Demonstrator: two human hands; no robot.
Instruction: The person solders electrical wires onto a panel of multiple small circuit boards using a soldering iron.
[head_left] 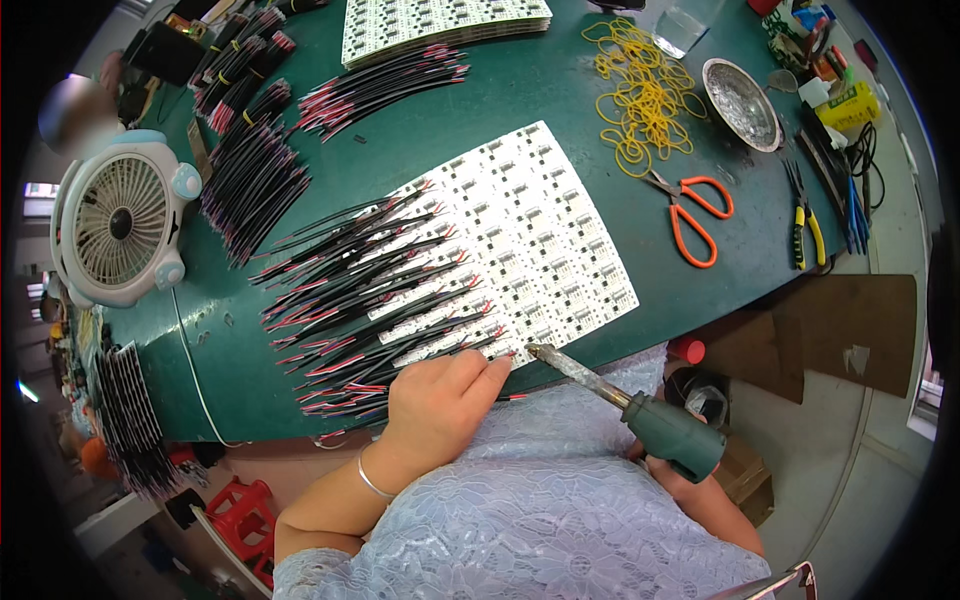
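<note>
A white circuit board panel [545, 215] with rows of small dark components lies on the table before me. Bundles of black-sleeved wires [370, 290] with red and white ends fan out over its left part. At the panel's near edge my left hand [440, 405] is closed, thumb and fingers pinching what looks like a wire end; the fingers hide most of it. My right hand [675, 478], partly hidden by the handle, grips a soldering iron [672, 432] with a green handle. Its metal tip touches or hovers just over the panel beside my left fingertips; I cannot tell which.
A fan [125, 220] stands at the left, near piled wires [255, 185]. Stacked panels [445, 28] lie at the back. Rightward are yellow rubber bands [645, 95], a metal bowl [742, 105], orange-handled scissors [692, 215] and pliers [803, 220]. The table's near edge runs below the panel.
</note>
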